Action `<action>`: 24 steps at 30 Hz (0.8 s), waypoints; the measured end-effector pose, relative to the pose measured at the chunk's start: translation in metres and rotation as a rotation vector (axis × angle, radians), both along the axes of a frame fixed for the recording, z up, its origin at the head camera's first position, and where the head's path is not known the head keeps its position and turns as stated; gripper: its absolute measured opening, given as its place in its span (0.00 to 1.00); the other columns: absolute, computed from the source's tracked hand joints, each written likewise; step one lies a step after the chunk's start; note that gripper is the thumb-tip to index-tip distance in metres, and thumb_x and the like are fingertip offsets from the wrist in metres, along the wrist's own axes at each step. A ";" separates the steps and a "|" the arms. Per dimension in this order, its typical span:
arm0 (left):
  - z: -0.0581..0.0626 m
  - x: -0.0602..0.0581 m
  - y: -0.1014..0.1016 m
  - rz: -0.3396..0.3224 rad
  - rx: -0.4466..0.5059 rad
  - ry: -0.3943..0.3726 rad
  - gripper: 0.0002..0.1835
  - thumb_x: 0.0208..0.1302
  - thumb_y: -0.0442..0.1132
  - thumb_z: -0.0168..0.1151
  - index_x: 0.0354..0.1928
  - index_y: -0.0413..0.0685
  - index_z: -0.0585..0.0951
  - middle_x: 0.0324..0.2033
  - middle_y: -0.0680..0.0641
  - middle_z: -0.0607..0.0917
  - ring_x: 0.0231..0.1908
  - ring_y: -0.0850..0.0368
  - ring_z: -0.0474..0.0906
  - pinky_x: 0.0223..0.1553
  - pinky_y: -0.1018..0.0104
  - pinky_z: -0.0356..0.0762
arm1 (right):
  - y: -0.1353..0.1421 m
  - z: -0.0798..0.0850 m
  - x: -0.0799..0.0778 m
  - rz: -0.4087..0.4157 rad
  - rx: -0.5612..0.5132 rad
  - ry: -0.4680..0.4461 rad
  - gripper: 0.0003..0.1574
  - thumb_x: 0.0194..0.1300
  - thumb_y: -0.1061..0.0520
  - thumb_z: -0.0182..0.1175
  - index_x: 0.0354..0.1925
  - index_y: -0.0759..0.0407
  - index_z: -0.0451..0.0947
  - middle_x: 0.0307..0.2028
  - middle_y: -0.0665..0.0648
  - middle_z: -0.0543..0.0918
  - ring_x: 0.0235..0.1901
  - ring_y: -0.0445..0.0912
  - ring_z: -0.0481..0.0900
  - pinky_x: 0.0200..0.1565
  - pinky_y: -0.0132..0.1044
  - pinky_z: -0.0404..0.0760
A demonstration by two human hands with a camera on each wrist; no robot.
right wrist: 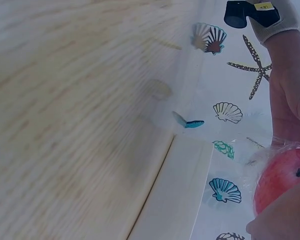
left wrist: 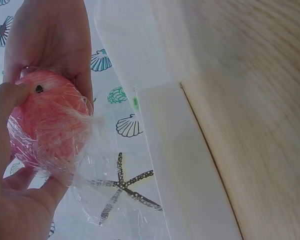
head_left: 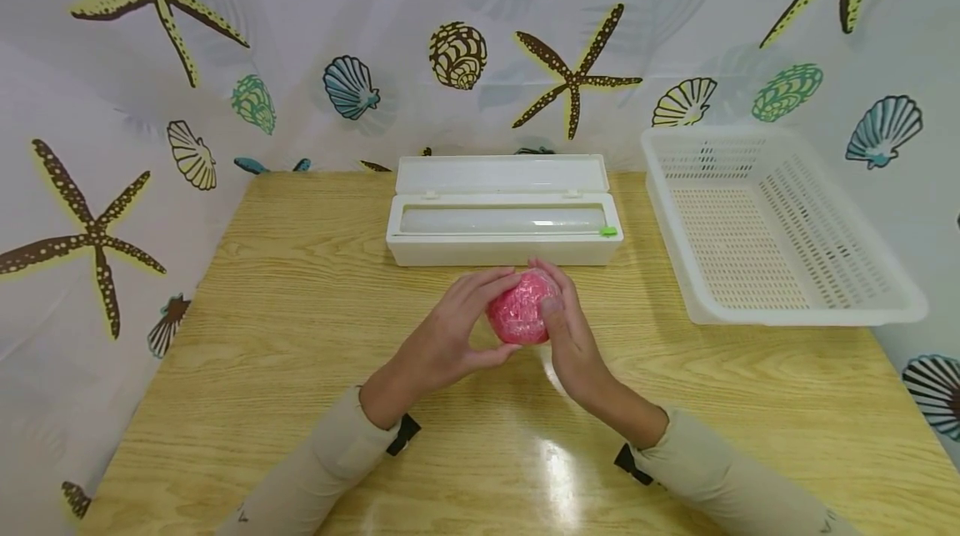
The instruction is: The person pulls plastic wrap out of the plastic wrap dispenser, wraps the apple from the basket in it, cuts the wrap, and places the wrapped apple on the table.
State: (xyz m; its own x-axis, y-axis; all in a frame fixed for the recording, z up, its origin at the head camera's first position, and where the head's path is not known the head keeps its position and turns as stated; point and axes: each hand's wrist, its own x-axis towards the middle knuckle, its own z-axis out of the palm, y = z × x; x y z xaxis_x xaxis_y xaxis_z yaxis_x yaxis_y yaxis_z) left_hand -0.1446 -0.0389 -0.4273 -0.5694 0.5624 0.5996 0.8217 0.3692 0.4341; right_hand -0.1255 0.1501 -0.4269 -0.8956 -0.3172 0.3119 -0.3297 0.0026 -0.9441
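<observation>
A pinkish-red apple (head_left: 522,308) wrapped in clear cling film is held between both hands above the table. My left hand (head_left: 452,328) grips its left side, fingers over the top and thumb low. On the other side my right hand (head_left: 579,348) holds it, with the thumb pressed on the near face. In the left wrist view the apple's dark stem (left wrist: 39,89) shows, and loose, crumpled cling film (left wrist: 97,172) trails off its side. Behind the hands stands a white cling film dispenser (head_left: 504,252) with its lid raised and the roll (head_left: 502,221) visible inside.
A white plastic basket (head_left: 810,316) with perforated walls stands at the right of the wooden table (head_left: 300,286). A green slider (head_left: 608,232) sits at the right end of the dispenser's front edge. Cloth (head_left: 285,11) printed with starfish and shells hangs behind the table.
</observation>
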 end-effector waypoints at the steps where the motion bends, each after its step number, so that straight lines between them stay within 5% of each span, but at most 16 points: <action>1: 0.000 0.000 0.000 -0.002 0.001 0.001 0.43 0.47 0.39 0.74 0.65 0.42 0.63 0.62 0.44 0.67 0.60 0.51 0.64 0.58 0.66 0.66 | 0.000 -0.004 -0.001 -0.003 -0.004 0.006 0.27 0.74 0.62 0.30 0.69 0.59 0.46 0.67 0.57 0.55 0.62 0.53 0.61 0.55 0.45 0.71; 8: 0.000 0.000 -0.001 -0.007 -0.010 0.002 0.43 0.46 0.39 0.74 0.65 0.42 0.64 0.62 0.45 0.67 0.60 0.51 0.63 0.58 0.67 0.66 | 0.001 -0.012 -0.004 0.009 0.008 0.028 0.28 0.74 0.60 0.30 0.70 0.58 0.44 0.68 0.58 0.54 0.64 0.53 0.58 0.57 0.47 0.68; 15: 0.002 0.000 -0.004 0.019 -0.041 -0.014 0.43 0.47 0.39 0.74 0.65 0.43 0.63 0.62 0.45 0.67 0.59 0.52 0.64 0.57 0.67 0.67 | 0.002 0.014 0.000 0.066 0.130 -0.051 0.28 0.75 0.60 0.30 0.70 0.60 0.43 0.64 0.65 0.56 0.61 0.58 0.62 0.54 0.50 0.71; 24: 0.004 -0.002 -0.007 0.085 -0.109 -0.005 0.41 0.48 0.39 0.73 0.65 0.48 0.64 0.62 0.47 0.66 0.58 0.51 0.62 0.54 0.66 0.70 | 0.005 0.029 0.003 -0.089 0.283 0.039 0.31 0.69 0.62 0.48 0.67 0.66 0.52 0.63 0.65 0.58 0.61 0.53 0.58 0.60 0.54 0.61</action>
